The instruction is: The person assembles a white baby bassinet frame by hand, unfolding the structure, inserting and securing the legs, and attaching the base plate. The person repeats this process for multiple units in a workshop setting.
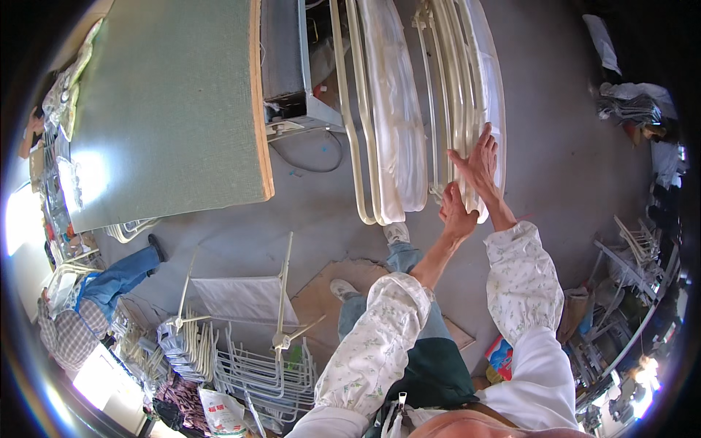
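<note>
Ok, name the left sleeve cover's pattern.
The left sleeve cover is white with small green sprigs; head view.

Your head view comes from the left one of two wide fisheye cameras worn side by side on your head. It looks steeply down past your chest, upright and unmirrored, so its left is your left. Your patterned sleeves [380,310] reach in from the lower edge, close to the lens; your left hand [458,214] and right hand [479,162] are farther off, right of centre. The view reaches down to your shoes [345,290] and the grey floor [551,109], and spreads wide to both sides, bending toward a dark, rounded rim.
</note>
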Available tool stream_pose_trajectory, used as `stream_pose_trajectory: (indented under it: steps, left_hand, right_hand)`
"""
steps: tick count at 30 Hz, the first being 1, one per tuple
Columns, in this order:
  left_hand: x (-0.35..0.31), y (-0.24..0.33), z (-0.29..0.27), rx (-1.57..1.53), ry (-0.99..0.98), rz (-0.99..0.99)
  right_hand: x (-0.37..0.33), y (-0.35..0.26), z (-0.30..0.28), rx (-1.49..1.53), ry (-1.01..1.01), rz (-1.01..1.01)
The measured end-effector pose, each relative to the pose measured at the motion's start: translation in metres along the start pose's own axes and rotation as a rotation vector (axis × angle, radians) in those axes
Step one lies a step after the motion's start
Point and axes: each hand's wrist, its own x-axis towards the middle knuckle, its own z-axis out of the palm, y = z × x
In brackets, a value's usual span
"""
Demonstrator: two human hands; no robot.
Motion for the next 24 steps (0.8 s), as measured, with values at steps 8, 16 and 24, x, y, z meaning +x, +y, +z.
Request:
stream_pose_trajectory:
  steps: [8, 16, 24]
  left_hand:
    - [-0.068, -0.021, -0.052, 0.185, -0.225, 0.161]
    - [-0.281, -0.178, -0.193, 0.117, 0.105, -0.195]
    - [-0.554, -0.268, -0.241, -0.145, 0.53, -0.946]
  right_hand:
    - [0.049, -0.035, -0.016, -0.135, 0.085, 0.274]
    - [0.106, 0.14, 0.009, -0.022, 0.092, 0.313]
    - [-0.081, 0.184, -0.049, 0.036, 0.409, -0.183]
